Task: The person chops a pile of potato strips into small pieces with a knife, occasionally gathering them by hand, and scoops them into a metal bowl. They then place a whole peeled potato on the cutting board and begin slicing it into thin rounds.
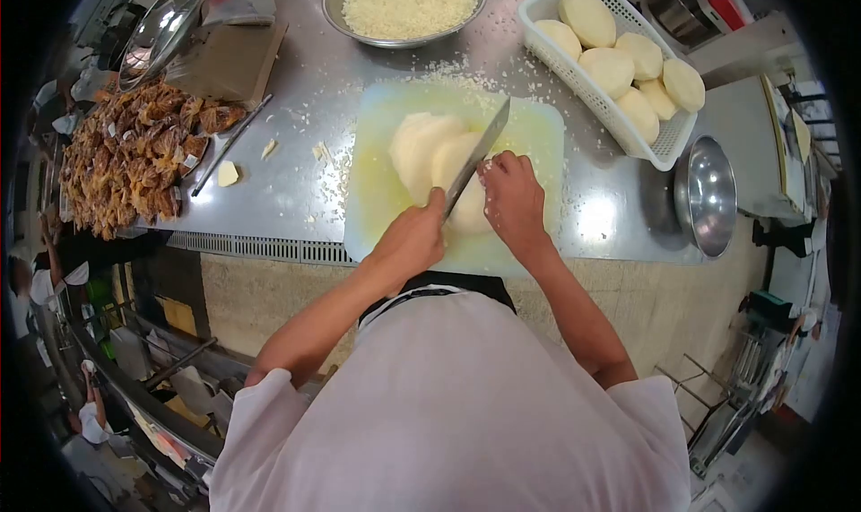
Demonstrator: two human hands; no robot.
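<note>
My left hand is wrapped round the handle of a large kitchen knife, whose blade points away and to the right. The blade stands against pale, peeled root vegetable slices, which look like jicama and lie spread on a pale green cutting board. My right hand has its fingers curled beside the blade, gripping a piece of the peeled root vegetable on the right. Its fingertips are partly hidden.
A steel bowl of finely chopped pale bits is at the back. Peeled round roots fill a white plastic basket at right, near a metal bowl. Brown bagged food is heaped at left near a thin dark tool. Scraps dot the steel table.
</note>
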